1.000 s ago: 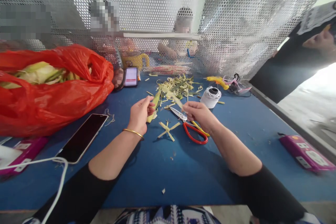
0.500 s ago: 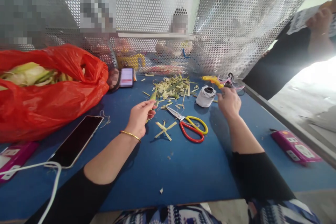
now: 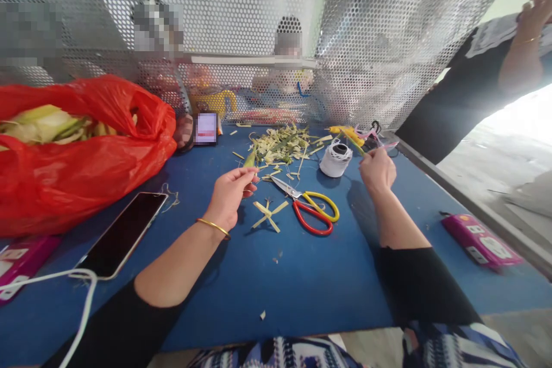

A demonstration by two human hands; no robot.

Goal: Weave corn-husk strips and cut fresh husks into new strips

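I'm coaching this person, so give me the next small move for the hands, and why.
Probably bring the right hand over toward the left hand. The right hand seems to pinch a thin green strip out beside the spool, while the left hand, well apart from it, holds a leaf near the scraps.

Leaf star (image 3: 268, 214) on table (image 3: 310, 287), scissors (image 3: 295, 193) right, clippings (image 3: 279, 146) behind; spool (image 3: 334, 163) right of clippings; bag (image 3: 90, 167) far left.
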